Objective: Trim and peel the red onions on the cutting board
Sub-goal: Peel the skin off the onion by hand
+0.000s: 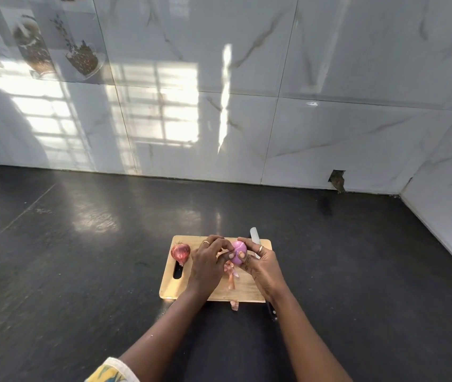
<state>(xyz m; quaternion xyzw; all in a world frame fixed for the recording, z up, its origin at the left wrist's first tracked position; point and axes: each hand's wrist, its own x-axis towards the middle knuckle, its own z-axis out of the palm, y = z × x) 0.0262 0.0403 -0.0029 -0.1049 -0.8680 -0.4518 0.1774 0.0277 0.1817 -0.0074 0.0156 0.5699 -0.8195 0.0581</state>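
Note:
A peeled, pale purple onion (239, 250) is held over the wooden cutting board (246, 292). My right hand (260, 266) grips it from the right with thumb and fingers curled round it. My left hand (209, 264) pinches at the onion's left side with its fingertips. A second red onion (180, 252), with its dry skin on, lies at the board's left end above the handle slot. Strips of pink onion skin (230, 274) lie on the board below my hands.
A knife lies along the board's right edge, its blade (255, 239) pointing to the wall and its dark handle (271, 311) partly under my right forearm. One skin scrap (234, 305) sits on the black counter by the board's near edge. Marble-tiled walls stand behind and right.

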